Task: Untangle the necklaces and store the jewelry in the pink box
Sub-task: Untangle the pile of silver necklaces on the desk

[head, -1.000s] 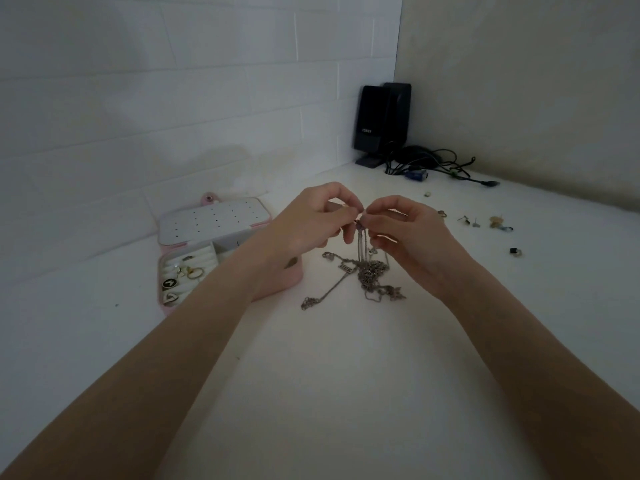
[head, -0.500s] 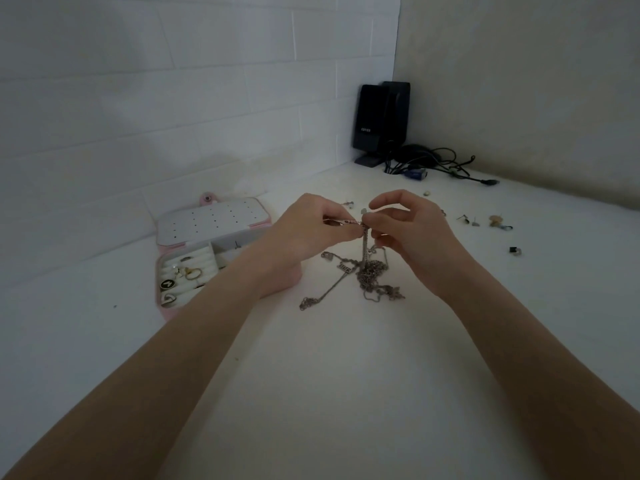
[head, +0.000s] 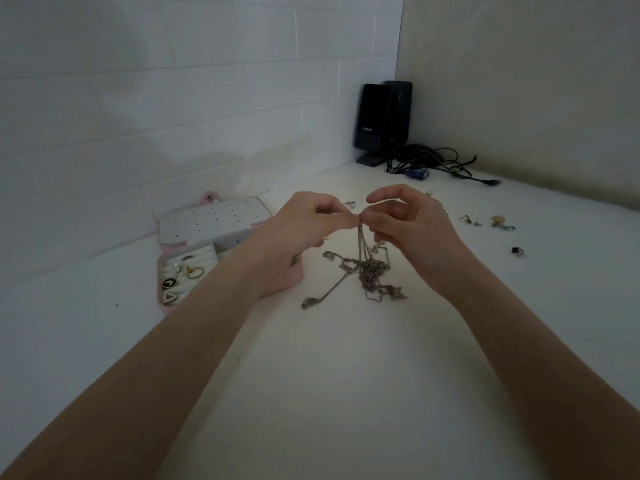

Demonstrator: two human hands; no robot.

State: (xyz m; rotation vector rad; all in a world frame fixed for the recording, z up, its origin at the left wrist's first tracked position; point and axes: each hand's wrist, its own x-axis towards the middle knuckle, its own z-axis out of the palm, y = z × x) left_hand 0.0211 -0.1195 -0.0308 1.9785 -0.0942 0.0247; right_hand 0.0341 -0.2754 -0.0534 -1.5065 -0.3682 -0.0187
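Observation:
A knot of silver necklaces (head: 369,275) lies on the white table, with several strands pulled up from it. My left hand (head: 304,221) and my right hand (head: 408,226) meet fingertip to fingertip above the knot, both pinching the raised chains. The pink box (head: 173,308) stands open to the left, partly behind my left forearm. Its white lid (head: 211,221) with small holes leans back, and rings and a black charm lie in its tray.
Loose earrings and small jewelry pieces (head: 498,221) are scattered at the right, with one stud (head: 349,203) behind my hands. A black speaker (head: 381,123) and tangled cables (head: 433,164) sit in the far corner. White tiled wall runs along the left.
Both hands have stayed pinched on the chains above the knot, shifting their fingers slightly. My right index finger has lifted and curled higher. The knot on the table looks unchanged.

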